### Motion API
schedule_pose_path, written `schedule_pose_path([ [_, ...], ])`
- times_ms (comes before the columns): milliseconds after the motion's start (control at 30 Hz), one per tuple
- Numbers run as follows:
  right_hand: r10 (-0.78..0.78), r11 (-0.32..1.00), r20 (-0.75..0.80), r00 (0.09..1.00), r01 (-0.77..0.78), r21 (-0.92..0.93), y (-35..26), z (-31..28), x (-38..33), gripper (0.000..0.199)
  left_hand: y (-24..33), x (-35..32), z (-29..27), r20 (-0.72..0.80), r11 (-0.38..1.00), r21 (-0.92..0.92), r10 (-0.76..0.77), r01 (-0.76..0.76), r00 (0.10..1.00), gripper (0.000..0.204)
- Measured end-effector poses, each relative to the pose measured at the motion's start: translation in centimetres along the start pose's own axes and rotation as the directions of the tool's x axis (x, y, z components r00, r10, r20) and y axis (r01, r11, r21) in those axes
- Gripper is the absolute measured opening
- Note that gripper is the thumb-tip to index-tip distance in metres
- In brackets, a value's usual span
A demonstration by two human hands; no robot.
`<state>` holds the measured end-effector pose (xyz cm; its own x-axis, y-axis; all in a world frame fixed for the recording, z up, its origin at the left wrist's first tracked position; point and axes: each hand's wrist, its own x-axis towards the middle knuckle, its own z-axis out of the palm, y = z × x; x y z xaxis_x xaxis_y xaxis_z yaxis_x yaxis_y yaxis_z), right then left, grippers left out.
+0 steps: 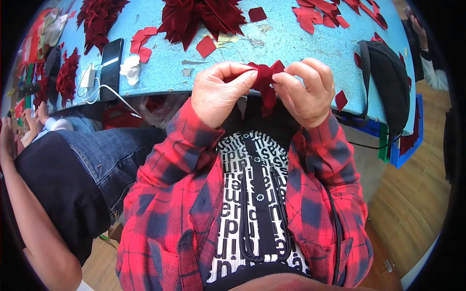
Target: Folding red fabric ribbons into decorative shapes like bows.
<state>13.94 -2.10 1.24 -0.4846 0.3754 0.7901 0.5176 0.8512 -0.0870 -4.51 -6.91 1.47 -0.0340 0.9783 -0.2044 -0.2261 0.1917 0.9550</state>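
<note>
Between my two hands, at the table's near edge, is a folded red velvet fabric piece (264, 76) with several pointed flaps and a strip hanging down. My left hand (217, 90) pinches its left side between thumb and forefinger. On the other side, the thumb and forefinger of my right hand (309, 90) close on its right edge, the other fingers curled loosely. Beyond my hands lies a loose red velvet square (206, 46). A large dark red cluster of pointed velvet petals (201, 20) rests farther back.
On the blue table (160, 72) are a phone (111, 68) with a white cable, a crumpled tissue (130, 69), red fabric scraps (315, 17) and another petal cluster (99, 22). A black bag (386, 80) sits at the right edge. A person in jeans (114, 160) is close on my left.
</note>
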Motion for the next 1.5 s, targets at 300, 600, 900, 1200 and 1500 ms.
schedule_pose_path([
  [300, 0.028, 0.996, 0.105, 0.994, -0.036, 0.078, -1.9, 0.3, -0.6, 0.034, -2.3, -0.2, -1.3, 0.031, 0.723, 0.492, 0.543, -0.486, 0.839, 0.014],
  [600, -0.365, 0.93, 0.284, 0.886, 0.361, 0.069, -0.2, -0.9, -1.4, 0.023, -3.0, -1.0, -1.4, 0.125, 0.901, -0.324, -0.26, 0.287, 0.957, 0.023],
  [900, 0.342, 0.89, 0.103, 0.934, -0.357, 0.284, -2.0, -2.2, -1.9, 0.037, -2.4, -0.4, 0.9, 0.017, 0.894, -0.422, -0.159, 0.152, 0.987, 0.026],
  [1200, 0.226, 0.963, -0.034, 0.974, -0.218, 0.158, -0.2, -1.4, -4.2, 0.036, -2.5, 0.3, 3.9, 0.079, 0.83, -0.513, -0.206, 0.217, 0.975, 0.029],
  [1500, 0.819, 0.098, 0.264, 0.509, -0.577, 0.811, -2.3, -1.2, -4.7, 0.016, -3.6, 0.7, 5.9, 0.11, 0.769, -0.615, -0.133, 0.173, 0.985, 0.032],
])
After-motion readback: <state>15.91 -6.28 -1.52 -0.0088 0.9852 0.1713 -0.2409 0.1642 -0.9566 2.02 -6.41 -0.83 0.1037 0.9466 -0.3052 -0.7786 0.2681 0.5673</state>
